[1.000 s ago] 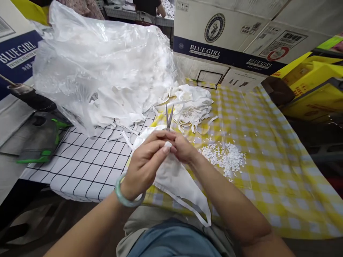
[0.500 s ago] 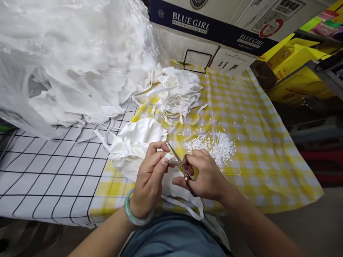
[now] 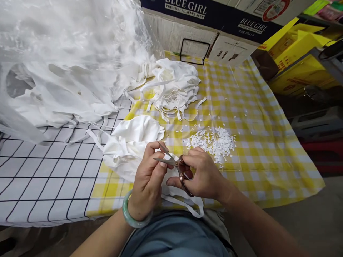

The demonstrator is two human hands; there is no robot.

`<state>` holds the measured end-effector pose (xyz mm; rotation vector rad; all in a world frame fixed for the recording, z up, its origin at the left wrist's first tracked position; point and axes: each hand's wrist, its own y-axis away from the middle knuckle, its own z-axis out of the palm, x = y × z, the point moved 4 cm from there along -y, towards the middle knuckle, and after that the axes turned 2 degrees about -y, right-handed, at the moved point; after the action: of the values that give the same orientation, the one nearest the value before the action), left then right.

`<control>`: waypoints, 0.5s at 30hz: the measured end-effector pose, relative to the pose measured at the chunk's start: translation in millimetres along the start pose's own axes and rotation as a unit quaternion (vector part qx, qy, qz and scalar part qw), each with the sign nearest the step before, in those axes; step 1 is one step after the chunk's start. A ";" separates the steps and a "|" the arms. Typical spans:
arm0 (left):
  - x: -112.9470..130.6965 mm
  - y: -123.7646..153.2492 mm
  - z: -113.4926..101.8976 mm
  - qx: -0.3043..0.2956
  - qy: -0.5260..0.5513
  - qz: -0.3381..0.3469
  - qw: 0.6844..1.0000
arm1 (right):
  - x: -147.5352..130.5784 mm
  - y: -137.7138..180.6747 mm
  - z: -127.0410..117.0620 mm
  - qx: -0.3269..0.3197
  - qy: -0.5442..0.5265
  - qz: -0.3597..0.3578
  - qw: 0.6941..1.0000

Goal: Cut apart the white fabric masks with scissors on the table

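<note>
My right hand (image 3: 205,175) has its fingers through the handles of a pair of scissors (image 3: 176,164), whose blades are spread and point left. Between those blades sits a small piece of white fabric (image 3: 167,157), pinched by the closed fingers of my left hand (image 3: 146,178). The fabric appears to belong to a white strapped garment (image 3: 135,132) lying beneath and behind my left hand. One of its straps (image 3: 193,210) loops along the table's front edge. Just beyond my right hand is a pile of small white clippings (image 3: 221,144).
More white strapped garments (image 3: 177,80) lie heaped farther back. A large clear plastic bag (image 3: 80,39) with white garments fills the back left. Behind stand a beer carton (image 3: 184,30) and a black wire stand (image 3: 195,40). A yellow checked cloth (image 3: 257,142) covers the table's right side.
The scissors have shifted left, their blades now reaching past the pinched fabric and over my left fingers. My left hand keeps its pinch. The whole view has tilted slightly downward.
</note>
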<state>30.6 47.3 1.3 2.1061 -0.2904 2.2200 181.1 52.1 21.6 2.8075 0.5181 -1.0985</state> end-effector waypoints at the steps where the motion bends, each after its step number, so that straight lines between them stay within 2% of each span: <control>1: 0.3 -0.2 0.2 0.001 -0.005 0.003 1.000 | 0.2 -0.1 -0.2 0.000 -0.001 0.000 1.000; 10: -1.1 -2.8 3.5 -0.017 -0.058 0.006 0.998 | 6.5 3.4 -1.0 0.010 0.004 0.005 1.000; 15: 4.9 -18.1 14.3 -0.057 -0.100 0.041 0.993 | 19.7 12.1 -2.3 0.033 -0.013 0.054 0.998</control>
<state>47.6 62.1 8.4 2.2940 -0.5117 1.9803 200.2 46.7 9.5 2.8351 0.3294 -1.1478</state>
